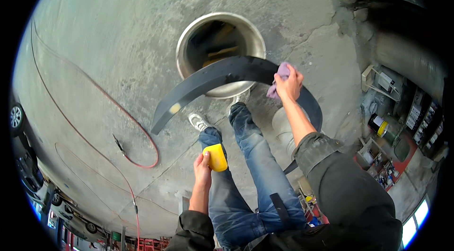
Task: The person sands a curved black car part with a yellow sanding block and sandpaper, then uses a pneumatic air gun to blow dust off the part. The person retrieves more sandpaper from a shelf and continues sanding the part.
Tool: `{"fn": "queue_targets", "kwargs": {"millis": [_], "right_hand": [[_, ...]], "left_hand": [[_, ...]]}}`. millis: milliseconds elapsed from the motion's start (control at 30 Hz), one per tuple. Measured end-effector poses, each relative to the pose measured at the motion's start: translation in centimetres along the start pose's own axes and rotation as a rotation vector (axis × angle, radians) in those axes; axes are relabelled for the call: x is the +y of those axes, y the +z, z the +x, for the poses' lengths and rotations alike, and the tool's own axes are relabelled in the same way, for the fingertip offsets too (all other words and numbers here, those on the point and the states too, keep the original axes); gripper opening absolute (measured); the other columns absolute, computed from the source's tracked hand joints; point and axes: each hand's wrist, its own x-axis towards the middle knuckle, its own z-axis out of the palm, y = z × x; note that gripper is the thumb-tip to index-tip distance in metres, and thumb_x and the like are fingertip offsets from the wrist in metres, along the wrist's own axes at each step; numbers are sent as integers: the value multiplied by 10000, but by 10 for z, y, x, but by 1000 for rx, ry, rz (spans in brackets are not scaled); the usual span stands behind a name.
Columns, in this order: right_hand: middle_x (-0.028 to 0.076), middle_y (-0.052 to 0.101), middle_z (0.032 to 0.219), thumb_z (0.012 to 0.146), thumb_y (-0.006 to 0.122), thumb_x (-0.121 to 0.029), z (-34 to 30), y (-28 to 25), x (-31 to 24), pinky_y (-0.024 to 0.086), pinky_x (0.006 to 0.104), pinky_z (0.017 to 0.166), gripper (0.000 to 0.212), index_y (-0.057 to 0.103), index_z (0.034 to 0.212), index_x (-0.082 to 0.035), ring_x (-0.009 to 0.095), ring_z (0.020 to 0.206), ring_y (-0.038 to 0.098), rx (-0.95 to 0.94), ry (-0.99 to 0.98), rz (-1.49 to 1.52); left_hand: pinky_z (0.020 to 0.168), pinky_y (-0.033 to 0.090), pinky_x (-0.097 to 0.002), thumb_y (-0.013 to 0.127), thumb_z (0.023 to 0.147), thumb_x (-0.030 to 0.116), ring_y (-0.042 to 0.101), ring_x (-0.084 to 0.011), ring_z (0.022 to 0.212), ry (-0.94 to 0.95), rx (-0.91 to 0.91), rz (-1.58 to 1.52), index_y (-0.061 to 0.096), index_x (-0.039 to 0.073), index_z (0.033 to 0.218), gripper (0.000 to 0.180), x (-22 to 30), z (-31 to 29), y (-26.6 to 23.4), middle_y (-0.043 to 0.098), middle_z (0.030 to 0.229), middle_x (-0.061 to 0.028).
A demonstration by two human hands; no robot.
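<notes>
A black curved wheel-arch trim (215, 73) lies in front of me, across the near rim of a round metal drum (255, 38). Its right end curves down past a second pale cylinder (283, 125). My right hand (289, 85) is closed around a crumpled purple cloth (283, 70), which is against the trim's right part. Lower down, before my left leg, my left hand (202, 171) grips a flat yellow block with rounded corners (217, 158); its exact kind is unclear. A pale yellowish spot shows near the trim's left end.
Several pieces, some yellowish, lie inside the drum. A red hose (145, 166) with a dark fitting (118, 144) snakes over the concrete floor at left. On the right are a red cart (402, 154) with cans and tools, and a shelf. Cars (30, 170) stand far left.
</notes>
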Motion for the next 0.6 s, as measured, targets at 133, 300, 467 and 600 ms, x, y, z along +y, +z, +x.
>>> {"fn": "queue_targets", "kwargs": {"millis": [133,300,467,600], "right_hand": [[90,460,1269,706,754,-207,-39,16,-49,461,443,924,531,588,1210,-222,350,1171,468,67,-403,77],[60,470,1255,686,759,-172,-116,45,-128,481,444,890,523,606,1182,-237,318,1144,479,-71,-742,69],[55,484,1230,675,735,-138,-225,90,-183,493,403,879,491,620,1145,-222,301,1133,480,-282,-1010,-22],[38,490,1214,695,685,-86,-302,137,-186,539,395,826,423,631,1087,-237,305,1129,481,-420,-1240,-28]], "left_hand": [[787,478,-277,538,972,285,576,-108,932,-33,39,-40,593,41,1122,292,-26,-18,-52,618,1027,-9],[761,458,-248,547,971,299,574,-89,851,-28,86,-143,620,30,1062,293,-52,-33,-85,630,962,-1],[765,459,-248,541,975,290,576,-87,859,-7,95,-229,621,33,1066,285,-53,-42,-102,631,970,5],[780,473,-251,524,980,283,585,-95,870,4,92,-235,605,55,1098,269,-48,-45,-118,628,990,4]]}}
